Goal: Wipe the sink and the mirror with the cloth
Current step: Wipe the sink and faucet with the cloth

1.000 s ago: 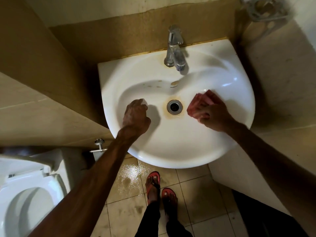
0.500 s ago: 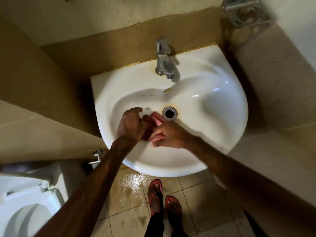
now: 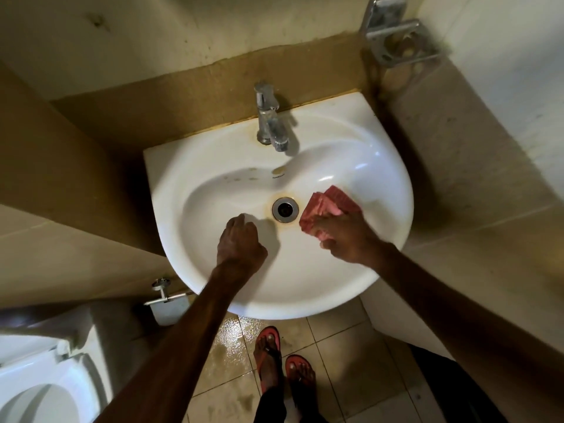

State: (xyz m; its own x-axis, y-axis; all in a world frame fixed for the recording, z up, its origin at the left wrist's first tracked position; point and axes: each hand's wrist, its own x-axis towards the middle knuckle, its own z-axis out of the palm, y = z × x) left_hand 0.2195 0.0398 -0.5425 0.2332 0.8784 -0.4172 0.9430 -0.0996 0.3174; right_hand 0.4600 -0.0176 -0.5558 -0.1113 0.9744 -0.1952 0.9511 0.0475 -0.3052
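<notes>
cloth point(image 3: 328, 209) grasped by right hand point(image 3: 351, 236) beside drain point(image 3: 285, 209) | left hand point(image 3: 241, 242) clenched, empty | tap point(image 3: 270, 120) behind

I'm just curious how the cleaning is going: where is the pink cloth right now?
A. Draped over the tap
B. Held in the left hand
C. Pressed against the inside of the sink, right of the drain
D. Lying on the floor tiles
C: the right hand presses the cloth against the sink bowl just right of the drain, while the left hand holds nothing.
</notes>
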